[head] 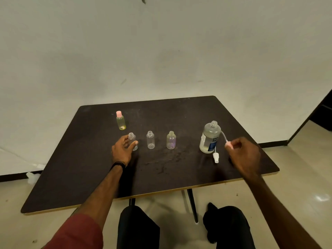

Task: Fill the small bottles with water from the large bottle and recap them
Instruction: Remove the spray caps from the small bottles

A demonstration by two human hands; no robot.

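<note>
Beside the large bottle [210,137], the right grip [242,155] pinches a pink cap [229,145] clear of pouring, while the left grip [124,149] steadies an open small bottle [133,141] on the surface [89,177].

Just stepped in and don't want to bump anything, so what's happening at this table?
A seated person is working over a dark table. The left hand is around the leftmost of three uncapped small bottles standing in a row. The right hand pinches a pink spray cap with its tube, beside the open large bottle. A white spray cap lies by that bottle. A yellow bottle behind the row is already capped.
</note>
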